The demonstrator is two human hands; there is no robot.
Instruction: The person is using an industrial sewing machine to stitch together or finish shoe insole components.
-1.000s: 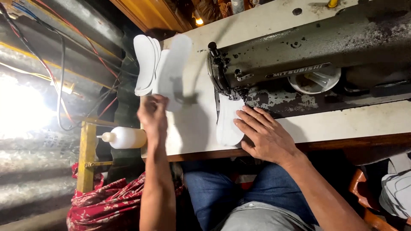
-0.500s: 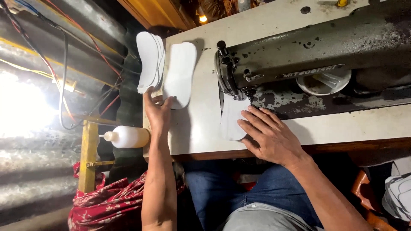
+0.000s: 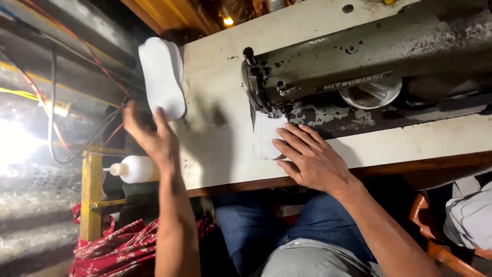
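My left hand is raised at the table's left edge with its fingers spread. Its fingertips are just below a stack of white shoe insoles that overhangs the edge. My right hand lies flat, fingers together, pressing on a white fabric piece. That piece sits under the needle head of a grey-green industrial sewing machine. The far part of the piece is hidden beneath the machine head.
The pale wooden sewing table has a brown front edge. A white squeeze bottle lies on a yellow frame to the left. Red patterned cloth hangs below it. Cables run along the left wall. My blue-jeaned legs are under the table.
The white insole that lay flat on the table now sits on the stack at the left edge. My left hand moved left with it and has opened. My right hand stayed on the fabric piece.
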